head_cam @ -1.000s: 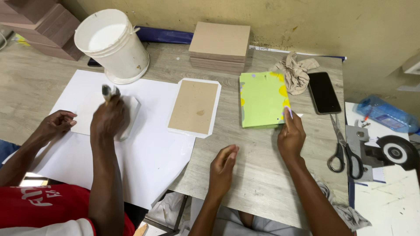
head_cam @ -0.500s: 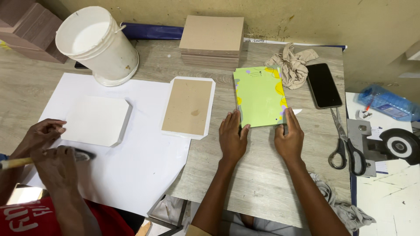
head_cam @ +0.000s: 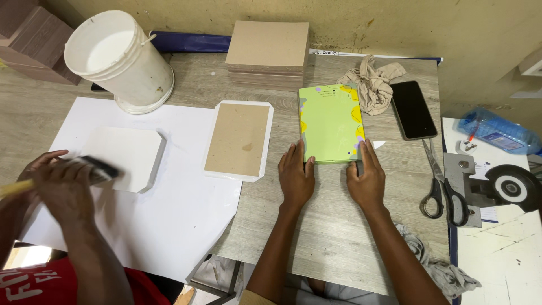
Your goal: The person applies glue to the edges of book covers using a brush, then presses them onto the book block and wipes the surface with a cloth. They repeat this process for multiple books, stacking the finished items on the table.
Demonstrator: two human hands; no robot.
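A light green book cover (head_cam: 330,121) with yellow and purple blotches lies flat on the grey wooden table (head_cam: 316,226). My left hand (head_cam: 296,176) rests flat with its fingertips on the cover's near left corner. My right hand (head_cam: 367,179) presses its fingertips on the near right corner, beside a small white scrap (head_cam: 377,144). Neither hand grips anything.
A co-worker's hands (head_cam: 59,183) at the left move a brush over a white sheet (head_cam: 135,186) holding a white-covered board (head_cam: 129,155). A brown board on white paper (head_cam: 238,139), a white bucket (head_cam: 118,59), stacked boards (head_cam: 268,51), a rag (head_cam: 372,82), phone (head_cam: 413,109) and scissors (head_cam: 440,186) surround.
My left hand came from the table's near edge up to the cover's near left corner. The co-worker's hand with the brush swung from the white board toward the near left.
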